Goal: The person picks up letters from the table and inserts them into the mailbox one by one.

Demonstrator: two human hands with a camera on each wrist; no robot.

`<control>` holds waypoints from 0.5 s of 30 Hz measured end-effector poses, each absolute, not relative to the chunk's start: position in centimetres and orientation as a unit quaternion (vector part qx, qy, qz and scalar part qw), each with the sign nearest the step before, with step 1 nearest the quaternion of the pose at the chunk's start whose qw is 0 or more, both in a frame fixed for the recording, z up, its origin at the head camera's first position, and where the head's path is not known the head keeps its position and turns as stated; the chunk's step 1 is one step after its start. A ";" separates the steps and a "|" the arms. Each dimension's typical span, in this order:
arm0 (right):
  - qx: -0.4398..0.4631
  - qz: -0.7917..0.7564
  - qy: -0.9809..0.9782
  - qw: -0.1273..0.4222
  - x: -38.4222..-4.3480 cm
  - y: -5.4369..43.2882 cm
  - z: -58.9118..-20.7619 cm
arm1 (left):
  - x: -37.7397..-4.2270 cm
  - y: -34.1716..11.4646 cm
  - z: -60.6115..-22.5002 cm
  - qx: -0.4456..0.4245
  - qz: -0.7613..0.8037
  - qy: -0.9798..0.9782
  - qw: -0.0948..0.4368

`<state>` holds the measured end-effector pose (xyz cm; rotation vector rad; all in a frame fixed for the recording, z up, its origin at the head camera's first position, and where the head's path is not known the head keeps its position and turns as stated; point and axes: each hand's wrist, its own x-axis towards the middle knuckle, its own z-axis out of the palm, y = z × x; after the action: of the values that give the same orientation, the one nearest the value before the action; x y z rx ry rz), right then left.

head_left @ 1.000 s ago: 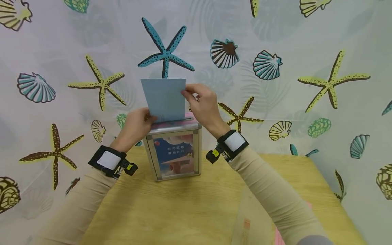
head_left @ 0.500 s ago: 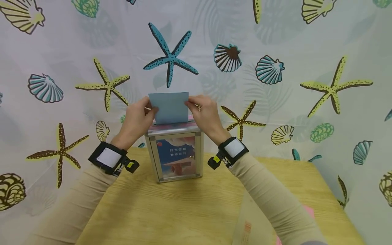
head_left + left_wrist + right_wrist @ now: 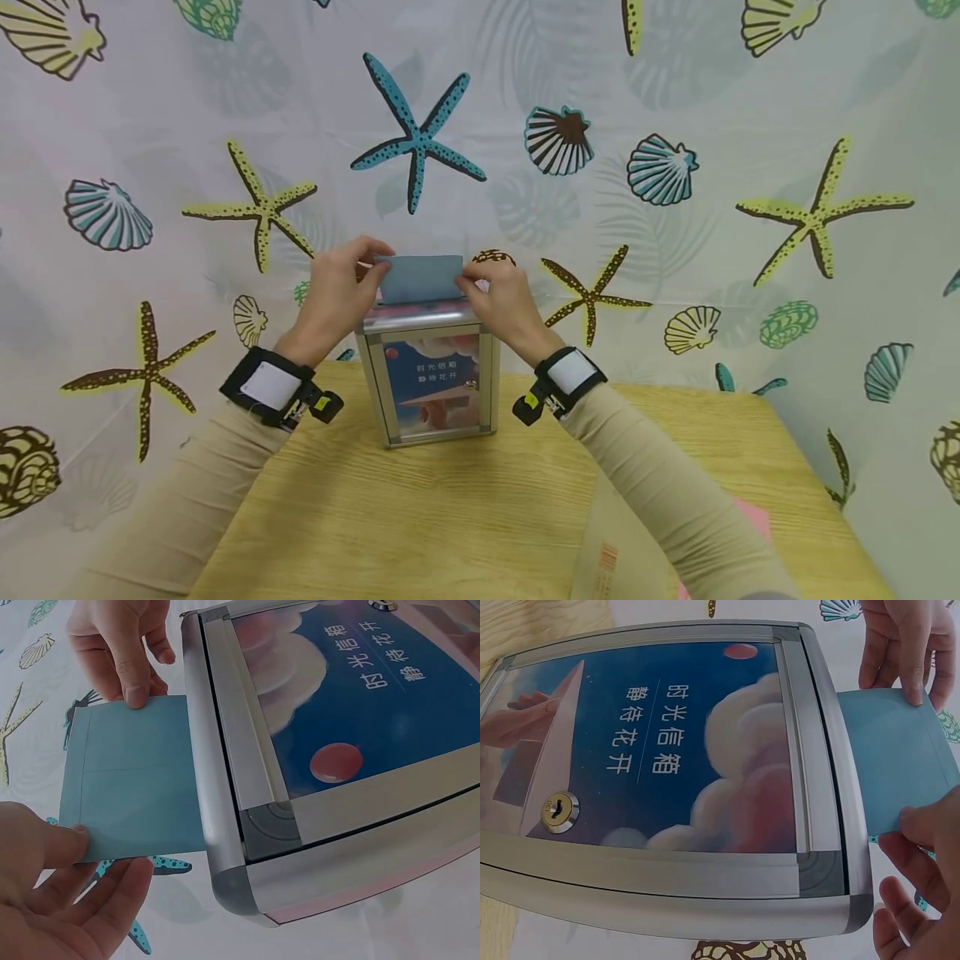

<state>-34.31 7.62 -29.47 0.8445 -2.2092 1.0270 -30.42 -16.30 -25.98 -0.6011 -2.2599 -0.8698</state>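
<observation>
A blue envelope (image 3: 423, 279) stands upright in the slot on top of a silver-framed mailbox (image 3: 431, 383); its lower part is hidden inside. My left hand (image 3: 341, 287) pinches the envelope's left edge between thumb and fingers. At the opposite edge, my right hand (image 3: 508, 304) pinches it too, close above the box top. Faint crease lines cross the envelope (image 3: 135, 776) in the left wrist view. The mailbox's front panel (image 3: 682, 712) carries white lettering, clouds and a brass keyhole lock (image 3: 560, 812).
The mailbox stands near the back of a wooden table (image 3: 420, 517). A beige envelope (image 3: 618, 550) with orange print lies at the front right, partly under my right sleeve, with a pink sheet (image 3: 756, 518) beside it. A shell-and-starfish patterned cloth (image 3: 525, 67) hangs behind.
The envelope has gone down into the slot, so much less of it shows. My right hand moved down with it; my left hand shifted up from its lower corner to its upper edge.
</observation>
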 end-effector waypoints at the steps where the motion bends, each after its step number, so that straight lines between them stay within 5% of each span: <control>1: 0.314 0.386 -0.822 0.276 -34.3 7.6 -29.5 | -30.4 -16.3 -26.0 -0.228 -0.329 -0.860 0.317; 15: 0.344 0.391 -0.775 0.359 -34.2 7.8 -27.5 | -30.4 -16.2 -26.3 -0.213 -0.321 -0.887 0.254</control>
<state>-34.22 7.84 -27.45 0.8860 -1.9991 1.0076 -30.41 -16.23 -26.34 -0.5788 -2.4104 -0.8724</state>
